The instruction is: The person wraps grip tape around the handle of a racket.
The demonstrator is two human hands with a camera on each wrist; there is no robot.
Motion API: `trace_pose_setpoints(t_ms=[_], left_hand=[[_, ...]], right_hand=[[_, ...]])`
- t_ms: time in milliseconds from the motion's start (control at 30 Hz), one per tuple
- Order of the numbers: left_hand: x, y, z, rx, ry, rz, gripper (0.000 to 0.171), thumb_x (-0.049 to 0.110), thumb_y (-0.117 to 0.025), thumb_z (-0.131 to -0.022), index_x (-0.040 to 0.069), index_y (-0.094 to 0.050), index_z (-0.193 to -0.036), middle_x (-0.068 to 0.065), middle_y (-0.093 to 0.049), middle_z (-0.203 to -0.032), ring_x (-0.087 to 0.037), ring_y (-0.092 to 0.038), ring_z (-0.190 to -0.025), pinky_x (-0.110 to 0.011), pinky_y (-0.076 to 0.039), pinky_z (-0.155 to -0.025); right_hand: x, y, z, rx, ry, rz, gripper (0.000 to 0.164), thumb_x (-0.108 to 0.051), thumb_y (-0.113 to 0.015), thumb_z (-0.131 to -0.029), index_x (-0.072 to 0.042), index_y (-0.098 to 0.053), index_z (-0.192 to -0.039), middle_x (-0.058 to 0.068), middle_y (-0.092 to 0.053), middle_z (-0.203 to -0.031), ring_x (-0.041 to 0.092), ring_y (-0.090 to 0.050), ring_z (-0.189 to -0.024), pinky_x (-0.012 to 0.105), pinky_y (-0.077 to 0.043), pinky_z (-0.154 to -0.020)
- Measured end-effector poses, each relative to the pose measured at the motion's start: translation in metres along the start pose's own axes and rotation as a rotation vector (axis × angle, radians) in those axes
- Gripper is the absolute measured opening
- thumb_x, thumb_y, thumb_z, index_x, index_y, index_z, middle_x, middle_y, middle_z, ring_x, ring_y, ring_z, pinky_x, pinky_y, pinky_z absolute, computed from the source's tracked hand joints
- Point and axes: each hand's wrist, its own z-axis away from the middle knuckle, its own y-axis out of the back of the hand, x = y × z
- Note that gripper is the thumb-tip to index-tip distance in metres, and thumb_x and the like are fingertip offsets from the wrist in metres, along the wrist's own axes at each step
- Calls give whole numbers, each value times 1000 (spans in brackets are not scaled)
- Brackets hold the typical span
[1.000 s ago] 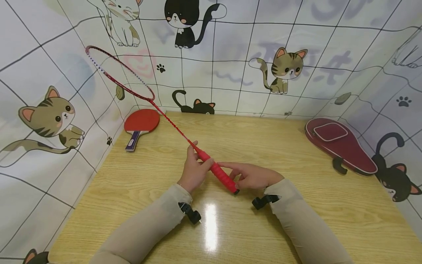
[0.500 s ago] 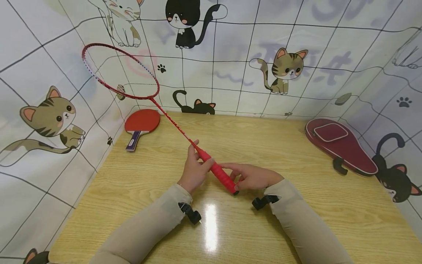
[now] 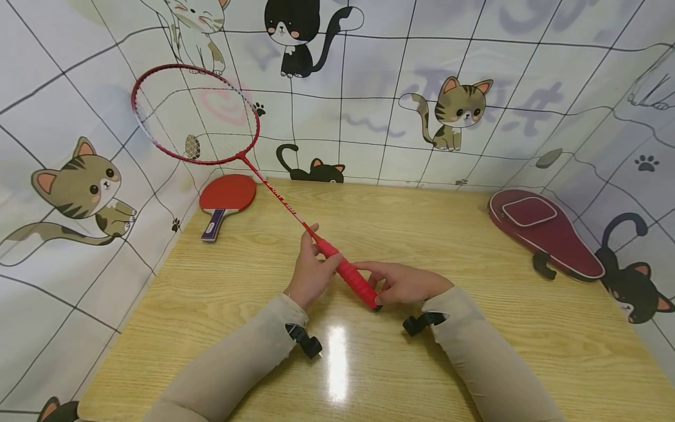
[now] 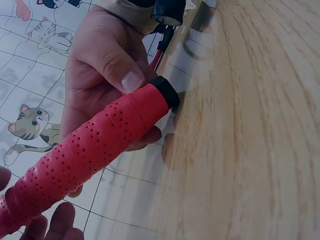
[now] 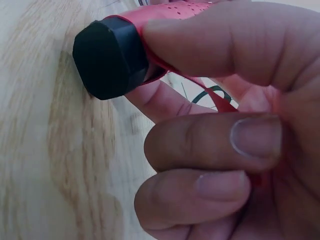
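A red badminton racket (image 3: 276,196) is held slantwise above the table, its strung head raised to the far left. My left hand (image 3: 310,274) grips the upper part of its handle, thumb on top. At the lower end my right hand (image 3: 413,282) pinches the handle, the thumb pressing beside the black butt cap (image 5: 110,59). Perforated red grip tape (image 4: 82,152) wraps the handle. In the right wrist view a loose red strip (image 5: 220,101) runs from the handle into the curled fingers of my right hand; its end is hidden.
A red table tennis bat (image 3: 228,194) lies on the wooden table (image 3: 432,363) at the back left. A dark red bat case (image 3: 543,231) lies at the right edge. Cat-patterned wall covering (image 3: 369,76) stands close behind and at both sides.
The racket has turned about its shaft, so its head shows as a wider oval and lettering shows on the shaft. Both hands stay nearly in place on the handle.
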Motion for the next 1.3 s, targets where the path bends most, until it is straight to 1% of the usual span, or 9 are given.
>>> trace_pose_setpoints(t_ms=[167,300,467,600,700,900,1033,1133,1300], left_hand=[[0,0,1,6,-12,-43,85,18,-73,-98,30,-20,-164,-16,-61,-122,-26,-68,-83,-33,-57,-76],[0,0,1,9,-13,-27,84,14,-71,-99,28,-20,-164,-19,-62,-125,-27,-70,-87,-33,-58,-77],[0,0,0,10,-6,8,85,8,-70,-98,27,-19,-164,-21,-61,-128,-29,-72,-94,-35,-62,-82],[0,0,-2,12,-7,31,84,7,-69,-98,26,-20,-164,-24,-59,-131,-30,-72,-94,-36,-63,-83],[-1,0,-2,16,-14,12,83,9,-69,-97,27,-21,-163,-23,-61,-129,-30,-72,-89,-34,-62,-80],[-1,1,-1,28,-36,-46,85,15,-74,-97,27,-22,-163,-18,-64,-122,-30,-69,-79,-31,-55,-72],[-1,0,-1,29,-21,-33,84,12,-73,-98,26,-22,-163,-19,-62,-124,-26,-69,-81,-31,-58,-75],[0,-1,0,28,-12,-8,84,9,-71,-98,26,-22,-163,-20,-61,-125,-28,-71,-87,-33,-61,-80],[-1,0,-1,24,-7,1,84,8,-70,-97,26,-22,-163,-19,-60,-124,-29,-72,-91,-37,-63,-83]], right_hand=[[1,0,0,-3,-10,13,85,-7,-70,-94,-41,-35,-162,1,-68,-118,23,-72,-94,44,-55,-89],[3,1,-1,-15,-7,9,85,-7,-70,-93,-42,-35,-162,1,-68,-119,24,-71,-96,44,-55,-90],[4,2,-2,-30,5,0,86,-6,-69,-92,-37,-35,-164,3,-67,-121,24,-70,-99,43,-55,-90],[3,2,-1,-23,6,1,83,-7,-70,-93,-34,-36,-163,4,-67,-121,24,-71,-96,43,-55,-90],[3,2,0,-8,-4,11,80,-10,-73,-93,-33,-38,-162,4,-67,-120,24,-71,-94,43,-54,-89],[3,1,-1,4,-6,20,76,-11,-75,-93,-32,-42,-158,4,-67,-119,24,-71,-94,44,-53,-90],[5,1,-1,3,-9,15,74,-11,-75,-93,-36,-45,-155,1,-68,-120,23,-71,-97,45,-53,-92],[4,1,-1,6,-27,18,73,-11,-75,-93,-39,-46,-154,-1,-67,-123,24,-70,-101,45,-53,-93],[4,1,0,12,-37,36,74,-14,-77,-92,-39,-45,-154,-1,-66,-124,24,-68,-105,45,-53,-94]])
